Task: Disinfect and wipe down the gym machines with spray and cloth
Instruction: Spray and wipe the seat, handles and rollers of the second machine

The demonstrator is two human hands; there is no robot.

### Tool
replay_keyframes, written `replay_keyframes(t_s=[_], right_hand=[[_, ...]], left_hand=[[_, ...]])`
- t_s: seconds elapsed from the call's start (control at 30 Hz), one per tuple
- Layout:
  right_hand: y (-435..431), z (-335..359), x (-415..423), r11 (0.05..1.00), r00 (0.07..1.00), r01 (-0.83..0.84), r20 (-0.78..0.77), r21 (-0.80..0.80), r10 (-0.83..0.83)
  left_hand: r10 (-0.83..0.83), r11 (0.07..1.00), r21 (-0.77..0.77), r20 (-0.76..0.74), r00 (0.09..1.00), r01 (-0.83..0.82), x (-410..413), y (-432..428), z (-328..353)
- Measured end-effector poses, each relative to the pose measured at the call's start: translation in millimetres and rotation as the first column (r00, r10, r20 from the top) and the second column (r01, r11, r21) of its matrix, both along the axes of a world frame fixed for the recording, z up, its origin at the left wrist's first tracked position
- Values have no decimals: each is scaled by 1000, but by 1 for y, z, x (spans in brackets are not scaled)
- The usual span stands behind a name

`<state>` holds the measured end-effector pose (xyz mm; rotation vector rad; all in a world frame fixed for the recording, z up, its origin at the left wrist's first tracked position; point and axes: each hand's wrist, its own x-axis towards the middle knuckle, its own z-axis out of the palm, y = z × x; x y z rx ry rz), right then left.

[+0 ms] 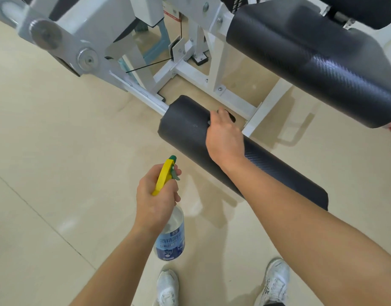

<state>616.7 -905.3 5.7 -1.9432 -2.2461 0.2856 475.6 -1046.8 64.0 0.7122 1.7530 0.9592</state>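
My left hand (156, 195) grips the neck of a clear spray bottle (171, 237) with a blue label. Its yellow trigger head and green nozzle (173, 158) point toward the machine. A black padded roller (185, 129) lies low in the middle, on a white bar. My right hand (225, 138) lies across the top of the roller with its fingers curled over the far side. A small dark piece, apparently a cloth (231, 117), pokes out past the fingertips; the rest is hidden under the hand.
A larger black pad (311, 62) sits above and to the right on the white machine frame (216, 69). Grey pivot arms and a thin cable (150, 65) are at upper left. Beige tiled floor (57, 151) spreads left; my white shoes (168, 288) are below.
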Motion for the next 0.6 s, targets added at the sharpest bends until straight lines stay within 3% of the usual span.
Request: replay_keyframes(t_s=[0.3, 0.43, 0.6], right_hand=[[45, 11, -83, 991, 993, -116, -2, 61, 116], [20, 12, -39, 972, 969, -235, 78, -4, 235], [-32, 8, 47, 983, 977, -178, 109, -49, 183]], left_hand=[[19, 999, 38, -7, 1000, -19, -9, 16, -2], [-15, 1000, 15, -34, 999, 15, 4, 23, -5], [-78, 997, 21, -40, 996, 79, 29, 28, -1]])
